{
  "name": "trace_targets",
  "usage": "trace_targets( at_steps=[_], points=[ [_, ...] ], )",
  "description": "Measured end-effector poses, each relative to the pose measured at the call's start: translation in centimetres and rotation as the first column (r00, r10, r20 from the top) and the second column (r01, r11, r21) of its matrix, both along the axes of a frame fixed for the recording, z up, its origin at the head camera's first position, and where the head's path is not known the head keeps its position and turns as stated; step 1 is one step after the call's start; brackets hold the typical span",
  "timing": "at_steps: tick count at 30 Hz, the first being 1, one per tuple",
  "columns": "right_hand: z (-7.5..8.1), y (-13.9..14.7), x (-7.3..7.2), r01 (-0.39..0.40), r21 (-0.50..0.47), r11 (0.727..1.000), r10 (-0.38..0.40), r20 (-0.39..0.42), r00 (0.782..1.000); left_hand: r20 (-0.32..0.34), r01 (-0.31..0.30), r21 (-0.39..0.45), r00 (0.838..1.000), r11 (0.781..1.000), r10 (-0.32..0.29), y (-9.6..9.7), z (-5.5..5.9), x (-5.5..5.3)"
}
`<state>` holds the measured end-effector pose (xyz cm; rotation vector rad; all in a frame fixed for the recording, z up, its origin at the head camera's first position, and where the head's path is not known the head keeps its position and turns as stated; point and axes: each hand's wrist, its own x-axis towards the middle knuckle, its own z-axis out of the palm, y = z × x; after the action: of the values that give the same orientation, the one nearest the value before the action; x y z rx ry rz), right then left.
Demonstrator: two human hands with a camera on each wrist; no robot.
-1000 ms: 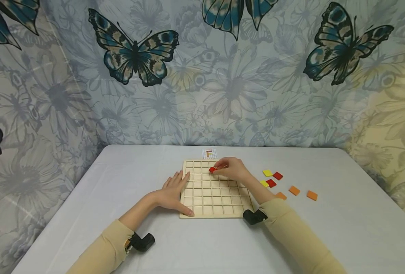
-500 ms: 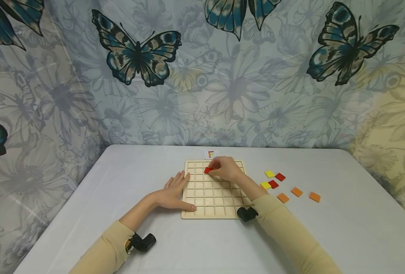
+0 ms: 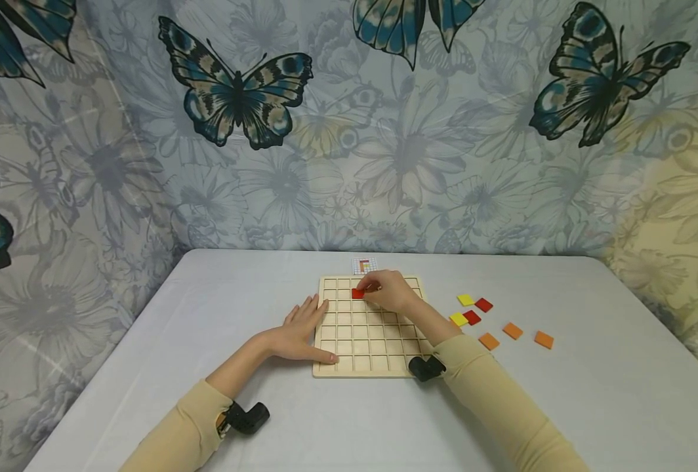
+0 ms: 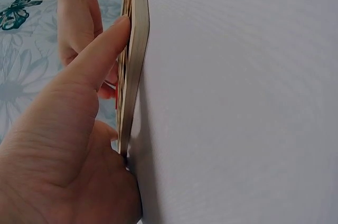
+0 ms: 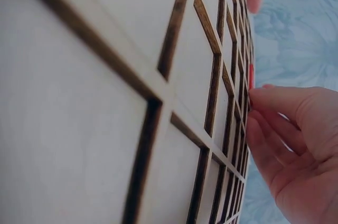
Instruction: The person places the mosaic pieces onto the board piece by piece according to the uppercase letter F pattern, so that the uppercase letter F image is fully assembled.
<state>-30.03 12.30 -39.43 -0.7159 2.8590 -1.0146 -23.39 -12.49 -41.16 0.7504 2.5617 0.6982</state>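
Observation:
A square wooden grid board (image 3: 362,346) lies on the white table. My left hand (image 3: 297,337) rests along its left edge, fingers spread and straight, with the thumb on the near corner. In the left wrist view that thumb (image 4: 87,71) lies over the rim of the board. Over the upper part of the grid, my right hand (image 3: 391,292) has its thumb and fingers at the right edge of a red square tile (image 3: 357,294), pinching it. The tile sits level in line with a cell of the second row. In the right wrist view only a thin red strip of it shows.
Right of the board lie two yellow tiles (image 3: 464,299), two red tiles (image 3: 483,305) and three orange tiles (image 3: 512,330). A small printed pattern card (image 3: 363,265) lies just beyond the board's far edge. Butterfly-patterned cloth (image 3: 408,164) hangs behind the table.
My right hand has moved slightly left with the red tile, which has gone from tilted to level in line with the grid. The left thumb has shifted slightly up along the board.

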Motion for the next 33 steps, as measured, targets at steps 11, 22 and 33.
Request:
trace_targets(
  at_steps=[11,22,33],
  points=[
    [-0.1,0.5,0.1,0.006,0.004,1.000,-0.007,0.042,0.999,0.004,0.001,0.006,1.000,1.000,-0.002,0.2,0.1,0.1],
    [0.7,2.2,0.7,0.046,-0.151,0.987,-0.012,0.220,0.975,0.012,0.002,0.011,1.000,1.000,-0.003,0.2,0.2,0.1],
    [0.8,5.9,1.0,0.142,-0.211,0.967,-0.078,0.285,0.955,0.007,0.001,0.021,1.000,1.000,-0.001,0.1,0.1,0.1]
  ],
)
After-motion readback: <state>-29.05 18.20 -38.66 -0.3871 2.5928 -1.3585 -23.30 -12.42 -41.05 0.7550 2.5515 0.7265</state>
